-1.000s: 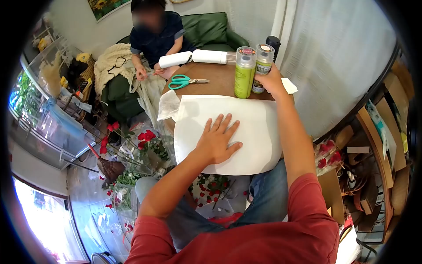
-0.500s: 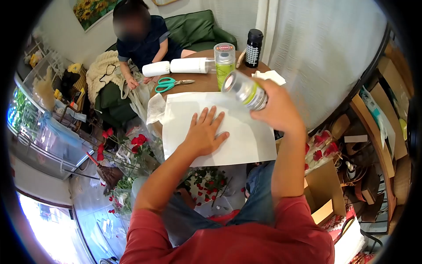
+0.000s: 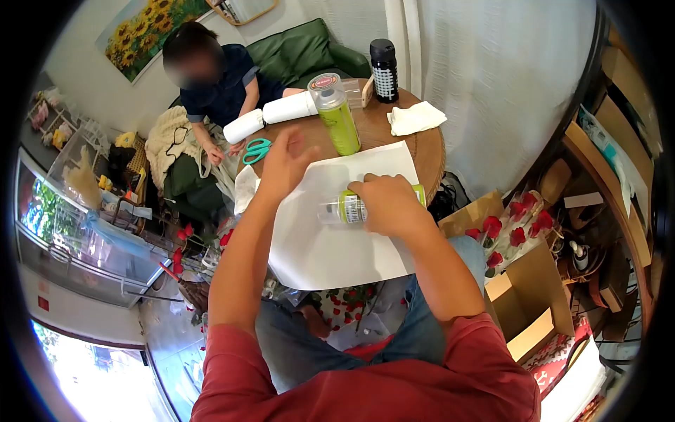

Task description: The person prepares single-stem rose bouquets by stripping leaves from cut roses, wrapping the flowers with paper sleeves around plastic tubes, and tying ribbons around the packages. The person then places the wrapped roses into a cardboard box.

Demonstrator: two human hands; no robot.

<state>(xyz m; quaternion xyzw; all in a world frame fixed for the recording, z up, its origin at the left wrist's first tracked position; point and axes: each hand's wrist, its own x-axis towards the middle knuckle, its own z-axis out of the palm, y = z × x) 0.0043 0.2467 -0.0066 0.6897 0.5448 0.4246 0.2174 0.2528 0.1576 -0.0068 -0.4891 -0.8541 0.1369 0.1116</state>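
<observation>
In my right hand [image 3: 394,204] is a green spray can [image 3: 353,207] with a clear cap. It lies sideways over a large white sheet of paper [image 3: 316,257], cap pointing left. My left hand [image 3: 287,162] is raised over the sheet's upper left corner, slightly blurred, its fingers apart and nothing in them. Just beyond it are teal-handled scissors [image 3: 256,150], their blades hidden behind the hand. A second green spray can [image 3: 337,125] stands upright at the sheet's far edge.
On the round wooden table [image 3: 425,151] are white rolls [image 3: 290,107], a black tumbler [image 3: 384,74] and a folded white cloth [image 3: 416,118]. Across it a person [image 3: 221,88] sits on a green sofa [image 3: 302,53]. Red roses [image 3: 517,235] and an open cardboard box [image 3: 527,302] stand at right.
My right hand has brought the spray can down and left, turning it sideways over the paper. The left hand has lifted off the sheet towards the scissors. The view has shifted slightly.
</observation>
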